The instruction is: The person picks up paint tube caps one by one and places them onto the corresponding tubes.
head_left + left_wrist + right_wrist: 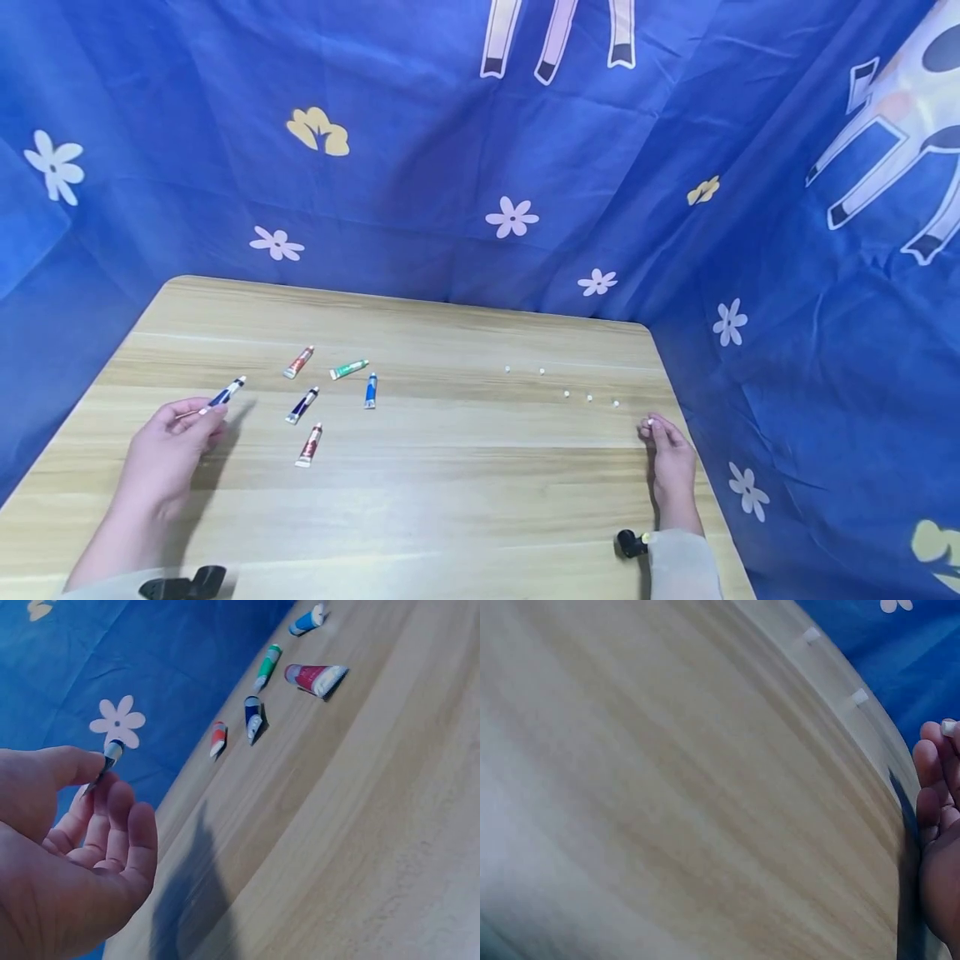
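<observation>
My left hand (168, 446) pinches a small paint tube with a dark blue and white label (227, 393) between thumb and fingers, above the table's left side. In the left wrist view, the same paint tube (112, 752) sticks up past the thumb, its lower part hidden. Five-odd loose tubes lie to its right: a red tube (299, 362), a green tube (349, 369), a blue tube (371, 391), a dark violet-blue tube (302, 406) and a dark red tube (309, 446). Over at the right edge, my right hand (672, 462) pinches a tiny white cap (949, 728) at its fingertips.
Several small white caps (589, 398) lie scattered in a slanting row on the right half of the wooden table (450, 500). Blue patterned cloth (420, 167) hangs behind the table and along both sides. A black wrist mount (632, 543) sits at the right sleeve.
</observation>
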Demonstrator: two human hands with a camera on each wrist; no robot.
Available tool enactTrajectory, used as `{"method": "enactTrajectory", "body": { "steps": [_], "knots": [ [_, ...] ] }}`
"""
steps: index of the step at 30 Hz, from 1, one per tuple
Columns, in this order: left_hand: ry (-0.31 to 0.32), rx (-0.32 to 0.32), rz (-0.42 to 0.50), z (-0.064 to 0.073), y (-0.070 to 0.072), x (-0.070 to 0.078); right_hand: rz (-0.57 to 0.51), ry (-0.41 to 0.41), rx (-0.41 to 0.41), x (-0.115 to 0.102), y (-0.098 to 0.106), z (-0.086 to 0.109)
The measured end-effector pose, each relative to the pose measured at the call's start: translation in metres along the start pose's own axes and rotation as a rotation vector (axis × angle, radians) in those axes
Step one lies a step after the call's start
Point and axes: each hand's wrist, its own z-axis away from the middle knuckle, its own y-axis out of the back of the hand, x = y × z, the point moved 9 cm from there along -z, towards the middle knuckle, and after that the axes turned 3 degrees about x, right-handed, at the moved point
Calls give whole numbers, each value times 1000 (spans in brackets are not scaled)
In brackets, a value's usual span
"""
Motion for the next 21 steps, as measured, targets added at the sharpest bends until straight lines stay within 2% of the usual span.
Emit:
{"method": "enactTrajectory", "body": {
  "steps": [2, 4, 6, 8, 12, 14, 16, 21],
  "knots": [
    [0, -37, 154, 2, -1, -1, -55, -12, 13, 0, 4, 0],
    [11, -101, 313, 5, -5, 0, -157, -46, 25, 1, 8, -1],
    [35, -162, 433, 9, -9, -1, -293, -88, 19, 1, 10, 0],
    [53, -207, 503, 12, -12, -1, -476, -137, 4, 1, 9, 0],
    [80, -239, 556, 21, -17, -2, -853, -242, -20, 0, 4, 5],
    [88, -249, 570, 24, -19, -2, -990, -294, -31, 0, -1, 8],
    [93, -256, 577, 27, -21, -2, -1070, -339, -26, 2, -6, 11],
    [101, -279, 553, 32, -25, -4, -1146, -418, -3, 9, -19, 20]
  ]
}}
